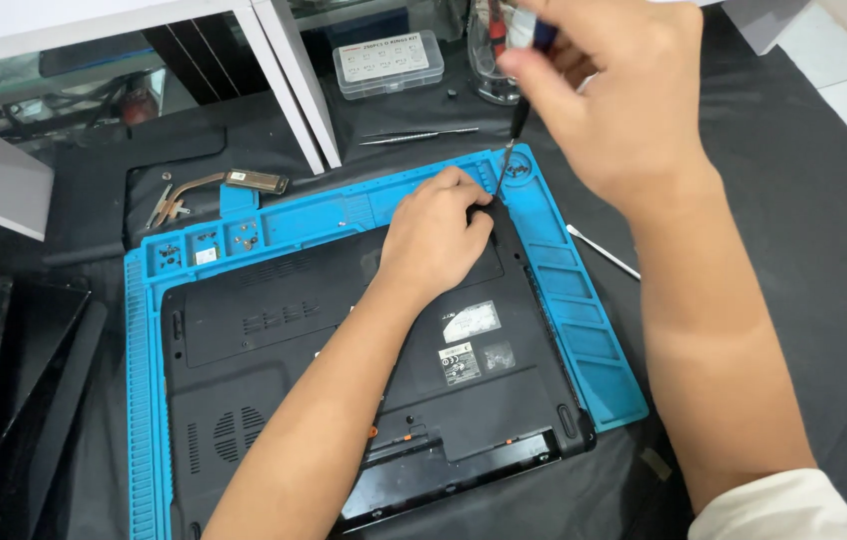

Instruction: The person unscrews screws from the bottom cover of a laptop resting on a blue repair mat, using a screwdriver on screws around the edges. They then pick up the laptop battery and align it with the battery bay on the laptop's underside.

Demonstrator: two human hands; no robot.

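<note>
A black laptop (304, 330) lies upside down on a blue repair mat (584, 330). My left hand (436, 235) rests on the laptop's far right corner, fingers curled against its edge. My right hand (619, 95) is raised above that corner and grips the handle of a thin screwdriver (512, 150). The screwdriver points down, its tip at the laptop's corner beside my left fingers.
Small screws lie in the mat's top-left trays (209, 240). A copper heat pipe (214, 185), tweezers (419, 134), a clear parts box (389, 62), a glass jar (489, 60) and a white spudger (604, 252) lie around. A dark panel (24, 380) sits at left.
</note>
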